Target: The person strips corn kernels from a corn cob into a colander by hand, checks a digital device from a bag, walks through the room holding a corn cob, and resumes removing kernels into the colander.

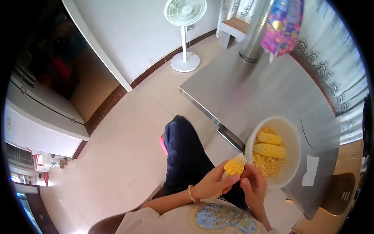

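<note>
My left hand (pixel 213 183), with a beaded bracelet at the wrist, is wrapped around a yellow corn cob (pixel 235 165) held tilted above my lap. Part of the cob is bare and pale near its upper tip. The fingers of my right hand (pixel 255 184) curl against the cob's right side, thumb bent; whatever is under those fingertips is hidden. Just right of my hands, a white bucket (pixel 294 156) holds loose corn kernels (pixel 268 167) with two corn cobs (pixel 269 150) lying on top.
The bucket stands at the edge of a grey metal table (pixel 233 91). A metal pipe (pixel 257 31) rises from it beside a colourful hanging cloth (pixel 282 29). White paper (pixel 310 171) lies near the bucket. A white fan (pixel 185 62) stands by the wall; a brown chair (pixel 338 195) is at right.
</note>
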`<state>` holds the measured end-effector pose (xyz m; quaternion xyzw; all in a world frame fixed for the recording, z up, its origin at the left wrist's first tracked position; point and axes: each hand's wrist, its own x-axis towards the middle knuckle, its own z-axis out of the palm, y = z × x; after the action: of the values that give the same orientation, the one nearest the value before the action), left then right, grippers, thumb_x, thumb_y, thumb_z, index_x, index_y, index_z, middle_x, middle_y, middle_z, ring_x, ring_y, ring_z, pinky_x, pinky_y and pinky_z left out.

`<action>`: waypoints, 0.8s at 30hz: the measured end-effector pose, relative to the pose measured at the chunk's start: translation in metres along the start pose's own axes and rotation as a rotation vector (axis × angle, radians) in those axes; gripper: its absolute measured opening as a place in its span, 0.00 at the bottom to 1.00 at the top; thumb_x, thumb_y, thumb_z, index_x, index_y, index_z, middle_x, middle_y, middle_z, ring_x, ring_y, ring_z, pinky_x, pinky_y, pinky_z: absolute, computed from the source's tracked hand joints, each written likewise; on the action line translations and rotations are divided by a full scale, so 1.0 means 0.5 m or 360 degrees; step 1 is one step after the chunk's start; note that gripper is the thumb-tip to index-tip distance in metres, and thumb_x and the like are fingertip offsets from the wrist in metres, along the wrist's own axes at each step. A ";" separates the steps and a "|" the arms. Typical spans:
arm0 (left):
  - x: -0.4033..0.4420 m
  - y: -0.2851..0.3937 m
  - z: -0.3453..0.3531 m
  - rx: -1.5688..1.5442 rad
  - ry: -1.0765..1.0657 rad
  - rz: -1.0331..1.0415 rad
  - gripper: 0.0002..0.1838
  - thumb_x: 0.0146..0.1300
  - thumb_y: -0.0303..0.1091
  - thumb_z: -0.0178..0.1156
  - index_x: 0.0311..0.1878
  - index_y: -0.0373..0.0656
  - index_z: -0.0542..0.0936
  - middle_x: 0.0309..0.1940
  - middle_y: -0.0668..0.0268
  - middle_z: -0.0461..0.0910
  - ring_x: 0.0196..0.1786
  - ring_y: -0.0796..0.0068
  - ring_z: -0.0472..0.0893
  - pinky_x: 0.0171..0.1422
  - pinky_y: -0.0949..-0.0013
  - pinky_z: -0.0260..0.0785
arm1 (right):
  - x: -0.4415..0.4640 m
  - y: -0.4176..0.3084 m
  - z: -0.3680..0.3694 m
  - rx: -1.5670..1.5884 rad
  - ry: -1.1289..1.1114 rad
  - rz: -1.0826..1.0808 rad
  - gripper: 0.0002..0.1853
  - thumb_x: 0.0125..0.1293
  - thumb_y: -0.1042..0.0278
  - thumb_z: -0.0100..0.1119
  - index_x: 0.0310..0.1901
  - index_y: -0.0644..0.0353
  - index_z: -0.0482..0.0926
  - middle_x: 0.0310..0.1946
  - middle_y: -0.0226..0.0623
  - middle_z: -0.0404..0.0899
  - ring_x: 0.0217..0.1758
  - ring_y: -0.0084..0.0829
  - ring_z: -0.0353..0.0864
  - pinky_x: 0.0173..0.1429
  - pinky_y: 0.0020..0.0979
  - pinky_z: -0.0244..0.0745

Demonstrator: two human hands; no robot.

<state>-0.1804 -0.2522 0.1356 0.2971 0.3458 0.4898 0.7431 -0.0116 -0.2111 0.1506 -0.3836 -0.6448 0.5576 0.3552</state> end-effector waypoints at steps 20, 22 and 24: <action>-0.185 0.341 -0.430 -0.0585 0.0939 0.0228 0.21 0.68 0.51 0.48 0.42 0.41 0.74 0.25 0.68 0.73 0.26 0.77 0.72 0.32 0.72 0.65 | 0.507 -0.169 0.606 -0.0347 -0.1483 0.0093 0.15 0.73 0.62 0.43 0.51 0.64 0.72 0.44 0.36 0.77 0.48 0.29 0.75 0.54 0.29 0.70; -0.260 0.392 -0.488 -0.0532 0.1196 0.0365 0.18 0.67 0.47 0.47 0.35 0.44 0.79 0.27 0.66 0.75 0.33 0.69 0.74 0.43 0.63 0.66 | 0.541 -0.149 0.728 0.0257 -0.1454 0.1118 0.18 0.72 0.50 0.43 0.40 0.56 0.76 0.37 0.35 0.78 0.38 0.29 0.76 0.41 0.31 0.74; -0.438 0.534 -0.535 -0.0242 0.1477 0.0042 0.18 0.65 0.50 0.50 0.40 0.46 0.78 0.33 0.69 0.77 0.38 0.72 0.74 0.42 0.65 0.66 | 0.546 -0.199 0.911 0.0321 -0.1665 0.1382 0.19 0.69 0.46 0.46 0.40 0.55 0.74 0.34 0.34 0.77 0.34 0.28 0.75 0.35 0.30 0.73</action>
<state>-0.5969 -0.3373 0.2362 -0.0043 0.6008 0.6042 0.5235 -0.5485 -0.1795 0.2003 -0.2526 -0.4642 0.8187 -0.2247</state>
